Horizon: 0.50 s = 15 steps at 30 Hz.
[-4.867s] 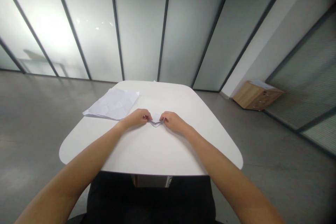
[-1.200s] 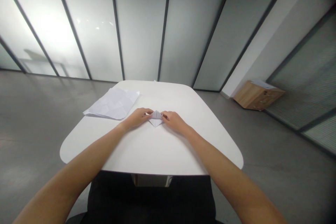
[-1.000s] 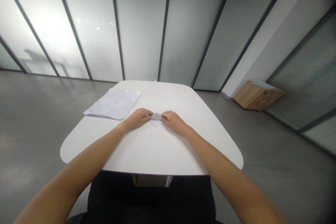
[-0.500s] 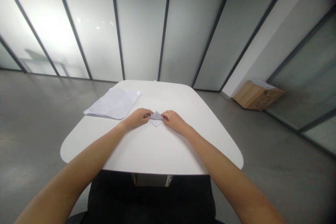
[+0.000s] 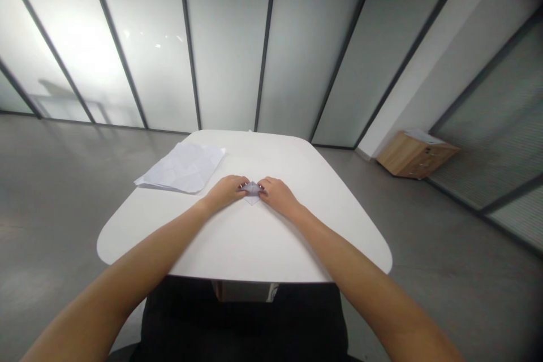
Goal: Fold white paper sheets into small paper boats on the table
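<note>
A small folded white paper diamond (image 5: 252, 191) lies flat near the middle of the table, its lower point showing toward the person. The left hand (image 5: 226, 191) and the right hand (image 5: 278, 194) close on it from opposite sides, with their fingertips pressed against its side corners. The hands are nearly together, with only the paper between them. (At this size, the exact finger placement cannot be made out.)

Handling: the piece is judged very light and soft, though its layered folds should make it slightly stiffer than a single sheet. It is likely to slide on a smooth surface and to crease easily. Take hold at the folded side corners with light pressure, not at the thin lower tip.

Surroundings: a rounded white tabletop (image 5: 254, 249) carries a loose stack of creased white paper sheets (image 5: 180, 167) near the left hand, not touching it. Beyond stand frosted glass partition panels (image 5: 227, 51) in dark frames. A low light-wood drawer cabinet (image 5: 413, 161) sits on the grey concrete floor (image 5: 55, 198) at right.
</note>
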Each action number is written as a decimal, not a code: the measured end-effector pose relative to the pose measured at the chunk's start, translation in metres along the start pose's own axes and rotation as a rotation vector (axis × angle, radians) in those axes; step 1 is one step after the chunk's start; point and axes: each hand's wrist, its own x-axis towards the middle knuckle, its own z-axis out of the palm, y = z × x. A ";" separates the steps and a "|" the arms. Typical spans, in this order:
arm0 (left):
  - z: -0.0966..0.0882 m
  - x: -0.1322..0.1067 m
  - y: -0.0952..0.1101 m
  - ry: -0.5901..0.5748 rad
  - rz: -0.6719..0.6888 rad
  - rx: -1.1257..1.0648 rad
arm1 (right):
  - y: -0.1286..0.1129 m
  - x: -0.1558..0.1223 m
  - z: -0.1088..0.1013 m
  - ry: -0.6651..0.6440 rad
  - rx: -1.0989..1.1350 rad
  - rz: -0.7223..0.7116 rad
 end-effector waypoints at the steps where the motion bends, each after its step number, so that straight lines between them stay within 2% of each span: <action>1: 0.001 0.000 0.000 0.005 0.012 0.015 | -0.001 0.000 0.000 0.004 0.013 0.003; 10: 0.002 0.000 -0.004 0.034 0.066 0.035 | -0.002 0.001 0.001 0.019 0.057 -0.002; 15: -0.002 -0.002 -0.009 -0.010 0.101 -0.015 | -0.001 -0.001 0.000 0.017 0.061 -0.031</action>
